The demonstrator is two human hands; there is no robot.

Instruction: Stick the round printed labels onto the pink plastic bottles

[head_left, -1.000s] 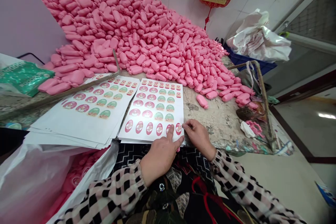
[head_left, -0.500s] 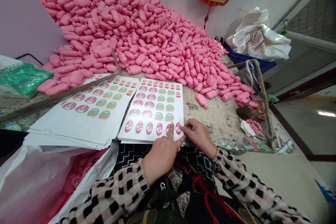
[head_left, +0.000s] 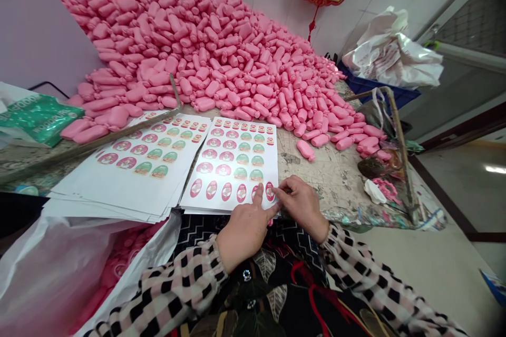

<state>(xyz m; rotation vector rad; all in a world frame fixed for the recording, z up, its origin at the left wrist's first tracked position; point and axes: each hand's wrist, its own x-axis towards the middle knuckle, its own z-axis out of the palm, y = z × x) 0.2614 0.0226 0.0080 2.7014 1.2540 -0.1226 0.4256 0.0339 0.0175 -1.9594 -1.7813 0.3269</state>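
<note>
A white sheet of stickers (head_left: 237, 139) lies at the table's front edge, with a row of pink oval stickers along its near side. My left hand (head_left: 245, 224) stretches its index finger onto this row, while its other fingers curl under the palm. A bit of a pink bottle (head_left: 270, 222) shows beneath that hand; the rest is hidden. My right hand (head_left: 302, 201) is closed in a pinch at the edge of the last oval sticker (head_left: 270, 191), at the sheet's near right corner. The fingertips of both hands nearly meet there.
Behind the sheets rises a large heap of pink bottles (head_left: 221, 52); one loose bottle (head_left: 305, 150) lies nearer. More sticker sheets (head_left: 118, 189) lie left, under a bent metal bar (head_left: 130, 129). A white bag (head_left: 51, 268) with pink pieces is lower left. A metal frame (head_left: 401, 152) stands right.
The view has shifted slightly. Both hands stay at the sheet's near right corner, with little visible movement at the oval sticker.
</note>
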